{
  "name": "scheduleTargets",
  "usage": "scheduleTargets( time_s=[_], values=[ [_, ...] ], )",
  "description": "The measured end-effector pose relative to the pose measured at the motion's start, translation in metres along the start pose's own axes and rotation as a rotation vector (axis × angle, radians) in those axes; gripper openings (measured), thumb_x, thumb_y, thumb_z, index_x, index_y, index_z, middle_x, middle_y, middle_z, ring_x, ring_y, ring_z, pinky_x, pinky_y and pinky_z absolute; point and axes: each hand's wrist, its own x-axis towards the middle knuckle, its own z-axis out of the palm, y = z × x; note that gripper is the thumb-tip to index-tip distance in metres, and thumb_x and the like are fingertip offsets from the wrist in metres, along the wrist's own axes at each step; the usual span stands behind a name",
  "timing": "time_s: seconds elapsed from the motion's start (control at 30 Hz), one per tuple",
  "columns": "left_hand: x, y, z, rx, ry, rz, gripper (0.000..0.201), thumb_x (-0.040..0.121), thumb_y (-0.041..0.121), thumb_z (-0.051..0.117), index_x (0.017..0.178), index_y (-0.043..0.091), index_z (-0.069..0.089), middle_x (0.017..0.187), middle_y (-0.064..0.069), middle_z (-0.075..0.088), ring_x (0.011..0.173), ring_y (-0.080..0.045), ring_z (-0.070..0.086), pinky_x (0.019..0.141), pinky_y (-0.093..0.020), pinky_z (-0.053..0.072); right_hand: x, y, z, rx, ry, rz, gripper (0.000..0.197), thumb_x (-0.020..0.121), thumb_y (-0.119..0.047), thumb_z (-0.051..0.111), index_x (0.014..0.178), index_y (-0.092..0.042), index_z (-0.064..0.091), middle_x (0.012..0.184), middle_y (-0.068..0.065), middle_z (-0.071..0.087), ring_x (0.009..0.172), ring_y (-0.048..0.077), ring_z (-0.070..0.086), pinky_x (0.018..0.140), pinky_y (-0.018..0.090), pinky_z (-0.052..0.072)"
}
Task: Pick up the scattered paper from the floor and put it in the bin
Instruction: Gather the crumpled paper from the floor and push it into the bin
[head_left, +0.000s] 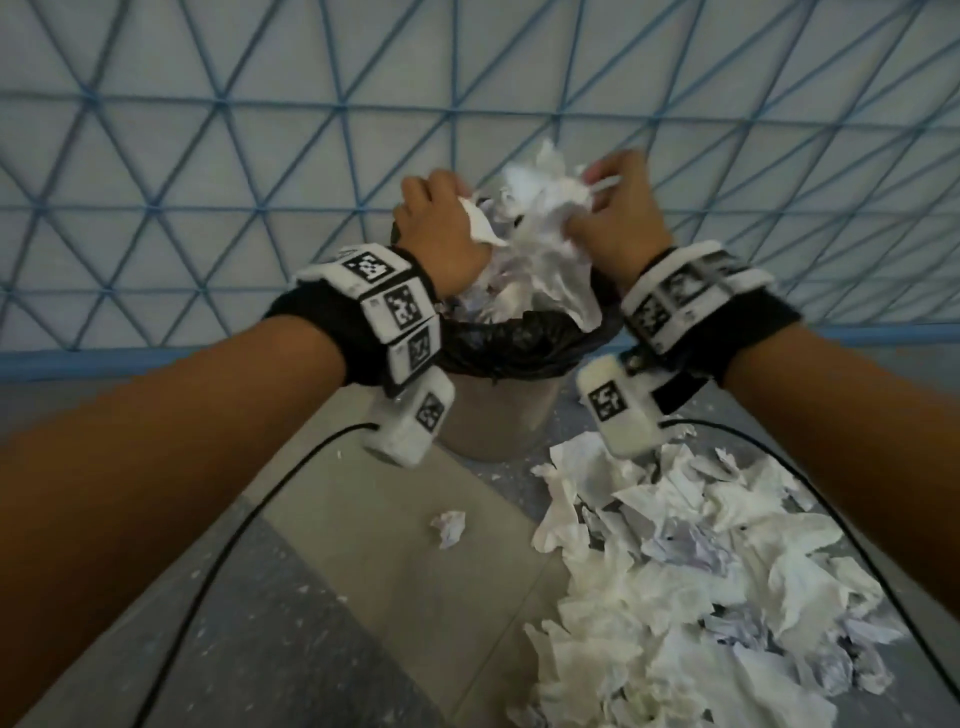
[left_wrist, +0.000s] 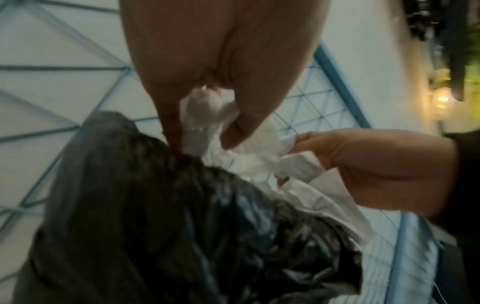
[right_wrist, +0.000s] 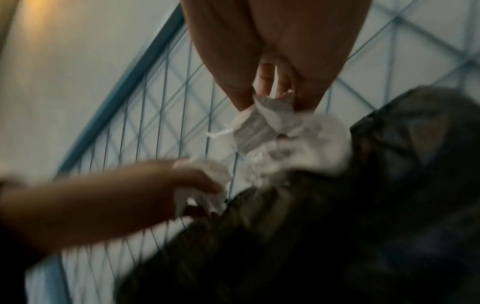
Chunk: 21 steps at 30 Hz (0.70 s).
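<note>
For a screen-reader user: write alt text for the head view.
Both hands, left hand and right hand, grip a crumpled paper bundle over a bin lined with a black bag. A large paper pile and one stray paper ball lie on the floor, before a blue-latticed wall.

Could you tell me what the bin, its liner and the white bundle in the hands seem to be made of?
Bin: probably matte metal or plastic; smooth grey wall.
Liner: thin glossy black plastic film; shiny wrinkles.
Bundle: crumpled white paper; sharp creases.
</note>
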Motion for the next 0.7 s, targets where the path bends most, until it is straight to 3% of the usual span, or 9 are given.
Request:
scheduleTargets(
  time_s=[0.07,0.13,0.17,0.27,0.37,0.47,0.57,0.63,0.7],
  values=[
    [-0.003,0.003,0.009,0.099,-0.138,-0.049,0.071,0.079,0.025,0.068,0.137,0.009,0.029,0.142,-0.016,0.027,0.135,-0.031,0.027,0.112,-0.033,0.024,-0.002,0.007,0.02,-0.37,-0.127,-0.167,0.028,0.075,-0.008,0.053,0.103,-0.004,0.055,0.091,0.015,0.06,0.082,0.028,0.058,0.068,0.028,0.04],
    [-0.005,0.005,0.009,0.128,-0.226,0.007,0.082,0.077,0.03,0.069,0.142,0.011,0.022,0.146,-0.013,0.021,0.139,-0.03,0.021,0.114,-0.033,0.02,-0.003,0.007,0.034,-0.711,-0.332,-0.298,0.029,0.084,-0.01,0.053,0.11,0.003,0.057,0.12,0.024,0.056,0.111,0.032,0.054,0.092,0.033,0.039],
    [-0.005,0.005,0.006,0.121,-0.234,0.039,0.084,0.074,0.035,0.069,0.142,0.012,0.024,0.147,-0.013,0.02,0.138,-0.031,0.02,0.115,-0.035,0.02,-0.004,0.008,0.038,-0.817,-0.426,-0.302,0.029,0.089,-0.012,0.05,0.113,0.003,0.058,0.125,0.024,0.055,0.116,0.033,0.052,0.098,0.035,0.038],
    [-0.001,-0.002,0.0,0.153,-0.224,0.139,0.059,0.078,0.025,0.066,0.131,0.007,0.045,0.141,-0.018,0.031,0.132,-0.033,0.032,0.112,-0.032,0.027,-0.004,0.013,0.042,-0.919,-0.615,-0.185,0.027,0.089,-0.013,0.052,0.11,-0.001,0.064,0.121,0.019,0.062,0.114,0.032,0.054,0.098,0.034,0.041],
    [-0.003,-0.01,0.005,0.336,-0.402,0.188,0.031,0.087,0.011,0.055,0.113,-0.006,0.058,0.123,-0.028,0.056,0.113,-0.037,0.053,0.092,-0.035,0.039,-0.006,0.007,0.034,-0.843,-0.56,-0.177,0.027,0.084,-0.014,0.056,0.108,-0.007,0.068,0.119,0.014,0.064,0.112,0.03,0.056,0.093,0.03,0.043],
    [-0.003,-0.016,0.009,0.447,-0.44,0.201,0.021,0.087,0.01,0.054,0.1,-0.004,0.064,0.109,-0.027,0.063,0.104,-0.036,0.056,0.08,-0.036,0.043,-0.01,-0.009,0.016,-0.815,-0.399,-0.277,0.036,0.082,-0.026,0.057,0.117,-0.017,0.06,0.129,0.015,0.052,0.117,0.034,0.049,0.098,0.037,0.041],
    [0.006,-0.013,0.001,0.476,-0.357,0.238,0.02,0.082,0.011,0.058,0.092,-0.003,0.066,0.094,-0.024,0.062,0.083,-0.031,0.053,0.072,-0.036,0.042,-0.012,-0.016,-0.007,-0.94,-0.543,-0.188,0.051,0.077,-0.037,0.065,0.123,-0.023,0.048,0.132,0.013,0.045,0.118,0.034,0.046,0.098,0.039,0.039],
    [0.016,-0.01,-0.006,0.429,-0.245,0.244,0.023,0.081,0.013,0.058,0.097,0.0,0.067,0.095,-0.021,0.06,0.085,-0.031,0.054,0.076,-0.037,0.045,-0.011,-0.015,-0.014,-0.995,-0.679,-0.101,0.047,0.079,-0.034,0.066,0.122,-0.021,0.051,0.13,0.011,0.05,0.115,0.029,0.048,0.098,0.036,0.039],
    [0.026,-0.009,-0.007,0.345,-0.187,0.236,0.035,0.08,0.017,0.058,0.114,0.007,0.061,0.118,-0.019,0.056,0.108,-0.033,0.054,0.091,-0.038,0.044,-0.008,-0.009,-0.013,-0.978,-0.674,-0.085,0.037,0.082,-0.022,0.066,0.118,-0.015,0.058,0.128,0.011,0.054,0.11,0.026,0.05,0.097,0.032,0.04]
  ],
)
